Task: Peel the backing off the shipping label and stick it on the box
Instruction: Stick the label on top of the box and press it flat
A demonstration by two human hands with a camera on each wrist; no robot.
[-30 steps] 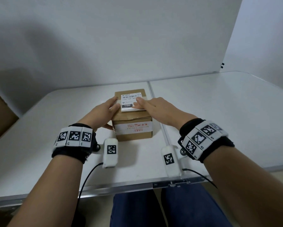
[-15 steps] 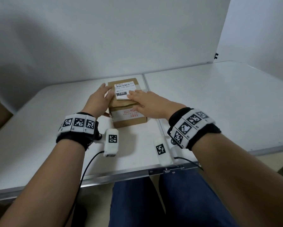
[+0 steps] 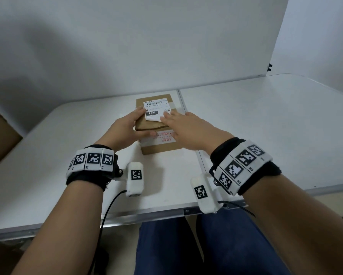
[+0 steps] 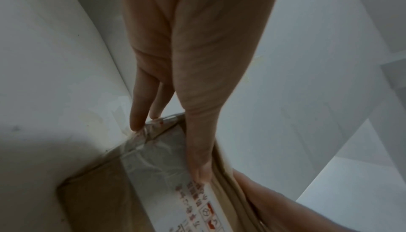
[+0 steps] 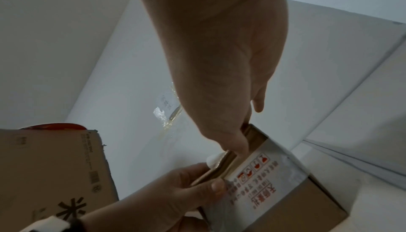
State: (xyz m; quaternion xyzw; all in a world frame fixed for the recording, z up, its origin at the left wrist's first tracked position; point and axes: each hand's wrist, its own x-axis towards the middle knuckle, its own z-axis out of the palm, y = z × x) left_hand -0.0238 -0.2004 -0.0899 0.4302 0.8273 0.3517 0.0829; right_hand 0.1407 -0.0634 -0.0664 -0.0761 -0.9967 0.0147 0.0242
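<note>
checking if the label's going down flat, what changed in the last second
The right hand slid its fingertips toward the near right corner of the shipping label, whose near edge now looks curled up. The left hand still holds the cardboard box; the label stays on its top.

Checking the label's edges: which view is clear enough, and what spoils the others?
Head view: evenly lit, sharp, label print reads; wide lens bows the table edge. Left wrist view: dim, soft, left hand crowds it, label unseen. Right wrist view: dim, right hand shadowed, box print reads.
</note>
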